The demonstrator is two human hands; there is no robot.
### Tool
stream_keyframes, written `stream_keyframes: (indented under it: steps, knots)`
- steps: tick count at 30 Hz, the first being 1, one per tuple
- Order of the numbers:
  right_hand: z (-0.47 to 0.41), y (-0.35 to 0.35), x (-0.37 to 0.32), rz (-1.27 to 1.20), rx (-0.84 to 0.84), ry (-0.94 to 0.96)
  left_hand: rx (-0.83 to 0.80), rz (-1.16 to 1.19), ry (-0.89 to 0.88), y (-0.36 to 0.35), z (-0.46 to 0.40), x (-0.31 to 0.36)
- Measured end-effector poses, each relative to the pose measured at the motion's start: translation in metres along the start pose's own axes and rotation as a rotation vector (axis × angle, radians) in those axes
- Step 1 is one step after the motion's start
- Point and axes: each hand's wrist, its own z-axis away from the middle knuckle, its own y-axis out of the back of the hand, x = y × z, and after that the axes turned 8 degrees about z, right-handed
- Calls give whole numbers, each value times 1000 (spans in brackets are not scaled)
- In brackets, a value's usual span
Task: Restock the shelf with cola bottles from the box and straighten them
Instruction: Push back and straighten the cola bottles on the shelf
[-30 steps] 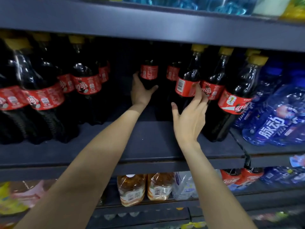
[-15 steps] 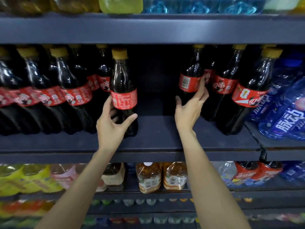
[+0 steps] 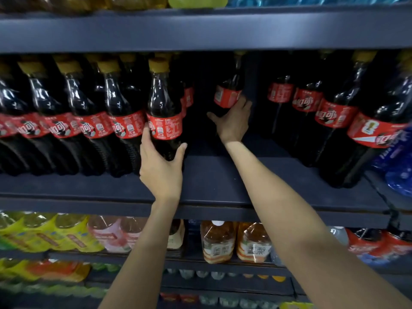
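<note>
A: Two hands, both on cola bottles?

B: Yes. The left hand (image 3: 161, 168) curls round a front bottle (image 3: 164, 112) at the row's right end. The right hand (image 3: 234, 121) grips a rear bottle (image 3: 227, 94) deep in the shelf (image 3: 223, 181).

A: How far along?

B: Likely partway: a dark gap sits mid-shelf between the rows. No box is visible.
</note>
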Motion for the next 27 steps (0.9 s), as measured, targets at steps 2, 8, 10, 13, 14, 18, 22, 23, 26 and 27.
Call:
stream_keyframes:
  steps: [2, 8, 10, 13, 14, 18, 22, 23, 26, 27]
  knots:
    - [-8, -9, -3, -21, 21, -34, -30, -21, -3, 2, 1, 2]
    - [-15, -15, 8, -448, -197, 35, -283, 74, 3, 18, -1, -5]
    - [-14, -9, 8, -530, -363, 70, -334, 47, 1, 24, -3, -4]
    - [-15, -2, 9, -529, -485, 170, -304, 27, 7, 31, -7, -2]
    - [-17, -1, 11, -484, -498, 219, -268, 13, 5, 32, -8, -3]
    - [-21, -3, 7, -177, -294, 222, -123, -26, 24, 22, -3, -2]
    - [-30, -20, -4, -187, -148, 2, -50, -96, 15, 11, 2, -2]
    - [-33, -25, -6, -192, -128, -23, -47, -110, 20, 10, 3, -2]
    - [-38, -34, -8, -172, -121, -49, -101, -44, 8, 11, 9, -7]
    - [-38, -35, -7, -170, -135, -30, -150, 10, 3, 12, 10, -10]
